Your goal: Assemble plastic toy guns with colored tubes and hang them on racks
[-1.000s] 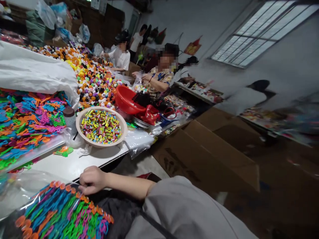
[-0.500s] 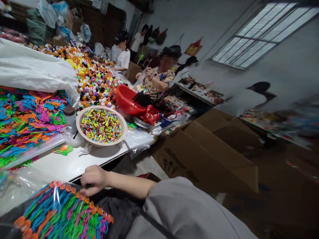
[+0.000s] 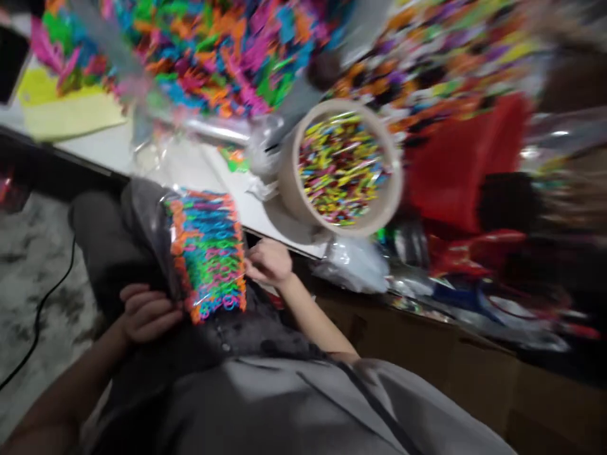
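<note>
Across my lap lies a clear plastic bag [image 3: 213, 253] packed with rows of orange, blue, green and pink plastic pieces. My left hand [image 3: 149, 313], fingers curled together, holds its lower left edge. On the opposite side, my right hand [image 3: 270, 261] is closed in a pinch at the bag's right edge, beside the table front. Motion blur softens the fingertips of both hands. Close by on the white table [image 3: 215, 170] are a small green and orange piece [image 3: 236, 159] and a beige tub [image 3: 286, 167] full of small shiny multicoloured pieces.
A large pile of colourful plastic pieces [image 3: 203, 54] covers the back of the table. Yellow paper [image 3: 71, 117] lies at the left. Right of the tub are a red basin [image 3: 450, 170] and a crumpled clear bag [image 3: 353, 265]. Cardboard [image 3: 427, 360] stands below the table edge.
My view has swung down and left from the room to my lap. My left hand has come into sight, and the whole packed bag now shows. My right hand stays by its edge.
</note>
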### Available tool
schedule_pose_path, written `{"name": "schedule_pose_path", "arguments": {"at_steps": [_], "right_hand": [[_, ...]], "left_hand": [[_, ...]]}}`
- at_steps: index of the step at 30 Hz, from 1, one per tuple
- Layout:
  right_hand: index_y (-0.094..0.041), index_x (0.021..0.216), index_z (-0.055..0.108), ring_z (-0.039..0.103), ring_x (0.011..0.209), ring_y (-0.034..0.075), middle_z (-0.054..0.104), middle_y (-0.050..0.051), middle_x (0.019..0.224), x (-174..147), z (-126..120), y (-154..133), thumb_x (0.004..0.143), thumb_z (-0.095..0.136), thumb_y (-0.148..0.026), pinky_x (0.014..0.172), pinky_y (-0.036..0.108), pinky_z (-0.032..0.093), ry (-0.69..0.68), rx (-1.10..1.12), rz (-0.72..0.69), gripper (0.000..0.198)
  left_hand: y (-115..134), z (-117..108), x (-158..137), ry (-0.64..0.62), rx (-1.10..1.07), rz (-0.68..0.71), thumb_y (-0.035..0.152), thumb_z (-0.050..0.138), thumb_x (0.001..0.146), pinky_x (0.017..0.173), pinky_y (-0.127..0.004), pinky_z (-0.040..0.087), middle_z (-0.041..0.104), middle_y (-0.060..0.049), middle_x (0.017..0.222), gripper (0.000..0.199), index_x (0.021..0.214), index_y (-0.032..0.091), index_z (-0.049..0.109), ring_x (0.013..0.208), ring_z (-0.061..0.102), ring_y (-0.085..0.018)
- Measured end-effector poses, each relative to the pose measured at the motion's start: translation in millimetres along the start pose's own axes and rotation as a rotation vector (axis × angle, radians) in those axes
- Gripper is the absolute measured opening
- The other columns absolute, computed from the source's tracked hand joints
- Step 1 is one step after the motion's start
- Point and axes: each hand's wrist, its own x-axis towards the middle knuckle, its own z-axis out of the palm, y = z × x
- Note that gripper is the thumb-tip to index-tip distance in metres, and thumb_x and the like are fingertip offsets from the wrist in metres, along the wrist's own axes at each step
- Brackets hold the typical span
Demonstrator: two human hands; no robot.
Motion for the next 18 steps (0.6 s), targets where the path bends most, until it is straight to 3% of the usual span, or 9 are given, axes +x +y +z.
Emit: {"name": "schedule_pose_path", "arguments": {"at_steps": [5,11,18], "right_hand": [[-0.022,0.073,0.049,0.049,0.05,0.01,0.057,0.0,0.058,-2.4,-5.8,-16.7,0.085,0.056,-0.023,0.05,0.027,0.038,-0.011,0.133,0.013,0.015],[-0.021,0.075,0.049,0.049,0.051,0.011,0.055,0.0,0.058,-17.5,-8.7,-29.3,0.088,0.053,-0.029,0.05,0.026,0.035,-0.118,0.217,0.05,0.017],[-0.02,0.077,0.05,0.052,0.051,0.012,0.056,0.001,0.057,-21.5,-6.2,-31.6,0.091,0.046,-0.028,0.051,0.026,0.038,-0.142,0.239,0.059,0.017]], "left_hand": [[19.6,-6.7,2.6,-0.101,0.016,-0.19,0.019,0.053,0.085,0.087,-0.036,0.045,0.068,0.004,0.073,0.014,0.082,0.029,0.064,0.078,0.061,-0.013],[29.6,3.2,-9.4,-0.054,-0.018,-0.182,0.014,0.054,0.083,0.088,-0.032,0.045,0.07,0.008,0.072,0.02,0.081,0.031,0.064,0.076,0.063,-0.011],[32.3,11.0,-17.1,0.049,-0.05,-0.148,0.006,0.06,0.075,0.087,-0.032,0.047,0.069,0.009,0.074,0.03,0.089,0.033,0.06,0.074,0.064,-0.011]]}}
